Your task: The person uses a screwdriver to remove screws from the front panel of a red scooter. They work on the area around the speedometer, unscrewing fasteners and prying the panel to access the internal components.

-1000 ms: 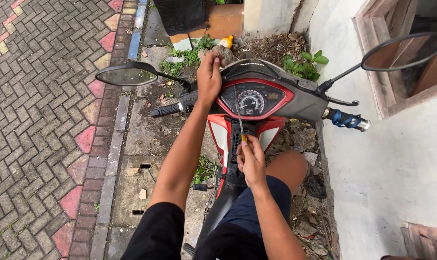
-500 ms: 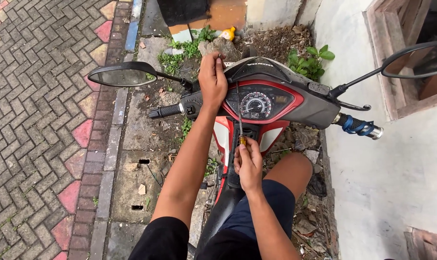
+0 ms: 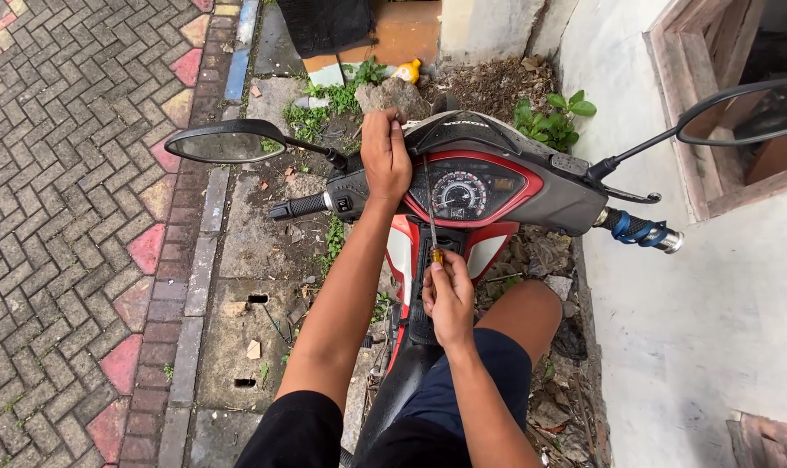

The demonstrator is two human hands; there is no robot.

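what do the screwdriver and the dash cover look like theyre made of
Screwdriver: thin shaft looks like bare metal, grey and narrow; the handle end showing above the right hand looks like clear yellow-orange plastic. Dash cover: probably moulded plastic, matt grey with a glossy red rim around the gauge. The left hand rests on its top edge.

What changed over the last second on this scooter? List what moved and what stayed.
Little moved. The handlebar swung slightly, its right end dropping in view as the camera shifted. Nothing was picked up or let go. The left hand stays on top of the front cover, and the right hand still grips the screwdriver, its shaft pointing up at the dashboard.
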